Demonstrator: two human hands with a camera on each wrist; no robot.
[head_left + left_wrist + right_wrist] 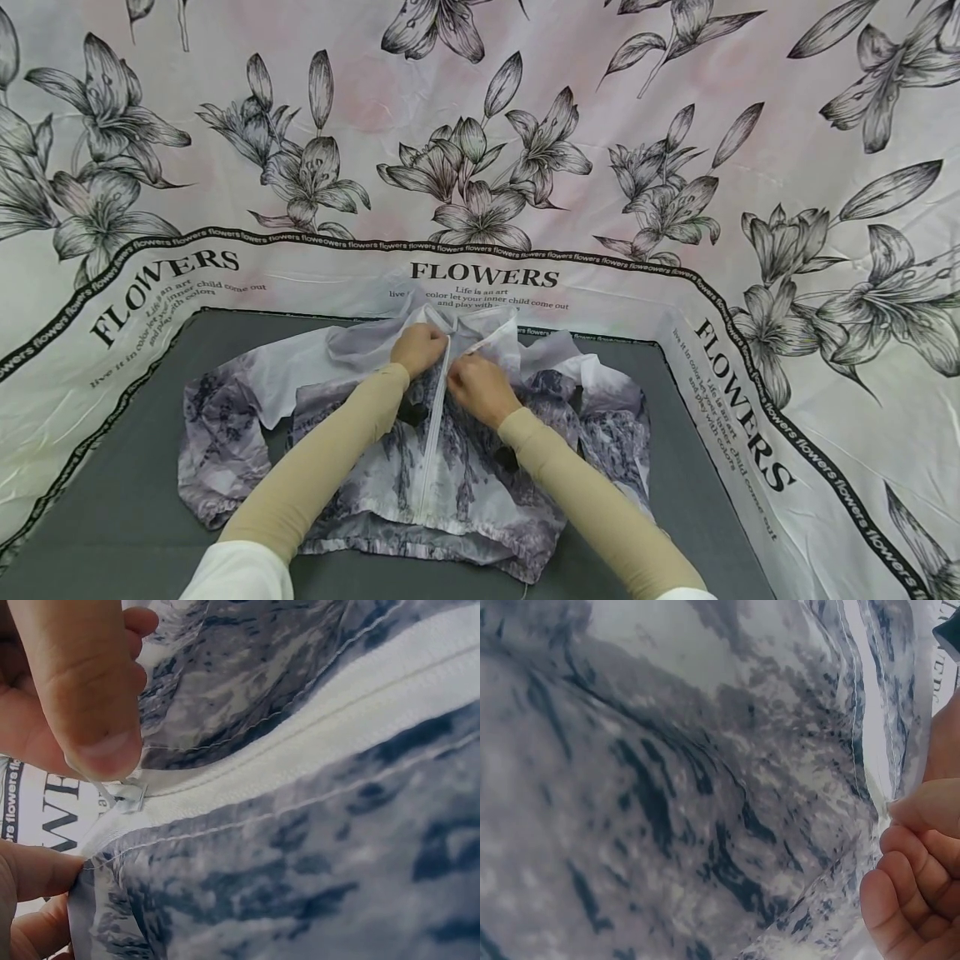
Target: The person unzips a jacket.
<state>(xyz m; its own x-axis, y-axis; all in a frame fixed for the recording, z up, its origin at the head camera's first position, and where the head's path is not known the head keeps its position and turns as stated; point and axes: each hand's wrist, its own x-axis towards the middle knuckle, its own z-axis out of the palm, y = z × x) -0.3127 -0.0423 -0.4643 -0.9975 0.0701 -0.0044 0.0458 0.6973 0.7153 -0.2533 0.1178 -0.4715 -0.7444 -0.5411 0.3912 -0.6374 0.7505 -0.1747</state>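
A light jacket [375, 479], patterned in purple-grey and white, lies spread front up, hem toward me. My left hand [418, 348] grips its front edge near the collar; in the left wrist view the left fingers [41, 874] pinch the fabric beside the zip. Just right of the zip, my right hand [480, 387] has its fingers curled. Its thumb [97, 712] presses on the thin pull tab at the zipper slider [129, 797]. From the slider toward the hem, the white zip [315, 739] runs closed. The right wrist view shows the right thumb and curled fingers [919, 877] at the zip.
The jacket lies on a dark grey table [112, 467], its left sleeve [225, 442] and right sleeve [618, 417] bent outward at the sides. Around the table hangs a white cloth [480, 183] printed with flowers and lettering. The collar reaches the table's far edge.
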